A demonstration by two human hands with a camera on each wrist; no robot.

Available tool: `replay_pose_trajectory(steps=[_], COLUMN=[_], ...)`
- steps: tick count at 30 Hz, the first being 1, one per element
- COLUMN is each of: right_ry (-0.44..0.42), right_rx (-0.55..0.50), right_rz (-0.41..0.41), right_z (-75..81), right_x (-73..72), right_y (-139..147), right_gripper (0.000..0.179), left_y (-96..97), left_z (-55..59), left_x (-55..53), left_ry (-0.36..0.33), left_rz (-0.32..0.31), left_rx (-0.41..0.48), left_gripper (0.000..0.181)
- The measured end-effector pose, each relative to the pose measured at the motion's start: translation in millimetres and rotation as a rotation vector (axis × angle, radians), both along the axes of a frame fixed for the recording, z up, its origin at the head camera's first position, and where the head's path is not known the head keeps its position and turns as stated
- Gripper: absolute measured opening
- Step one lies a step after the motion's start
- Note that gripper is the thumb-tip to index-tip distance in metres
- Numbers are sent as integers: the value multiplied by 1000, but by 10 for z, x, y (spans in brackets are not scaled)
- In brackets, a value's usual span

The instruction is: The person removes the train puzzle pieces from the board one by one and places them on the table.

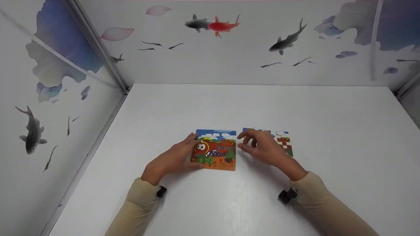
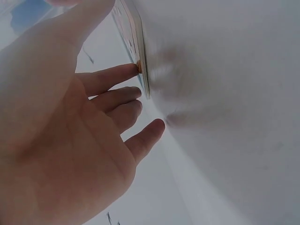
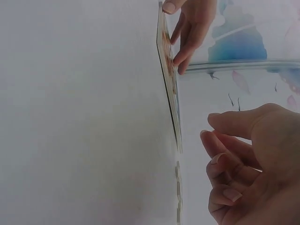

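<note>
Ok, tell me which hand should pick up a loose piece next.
Right hand, most likely: it hovers over the loose pieces and holds nothing, while the left hand touches the picture, farther from them.

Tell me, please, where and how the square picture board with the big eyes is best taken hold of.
Probably at the right edge of the picture board, coming low from the right: it lies thin and flat on the table, so only its edges offer a hold, and the left hand touches the opposite side.

The right hand point(image 1: 265, 148) crowds an apparently narrow gap between picture board point(image 1: 218, 151) and pieces point(image 1: 284, 140).
</note>
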State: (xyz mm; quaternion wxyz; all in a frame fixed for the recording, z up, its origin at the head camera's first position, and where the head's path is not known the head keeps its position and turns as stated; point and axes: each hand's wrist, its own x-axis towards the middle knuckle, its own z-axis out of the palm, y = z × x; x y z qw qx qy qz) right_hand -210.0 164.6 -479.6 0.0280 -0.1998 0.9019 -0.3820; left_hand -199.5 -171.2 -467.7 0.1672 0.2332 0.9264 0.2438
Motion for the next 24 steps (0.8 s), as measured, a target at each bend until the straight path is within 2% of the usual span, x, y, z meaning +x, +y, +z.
replay_pose_trajectory(steps=[11, 19, 24], right_ry=[-1, -57, -66], right_rx=[-11, -49, -24], right_rz=[62, 114, 114], right_z=[-48, -70, -73], right_x=[-21, -55, -71], right_y=[-265, -442, -533], right_gripper=[24, 25, 26], left_y=[-11, -28, -23], left_z=[-12, -28, -16], left_x=[3, -11, -8], left_ry=[-5, -3, -11], left_rz=[-11, -31, -16], left_rx=[2, 23, 16], left_gripper=[93, 99, 103])
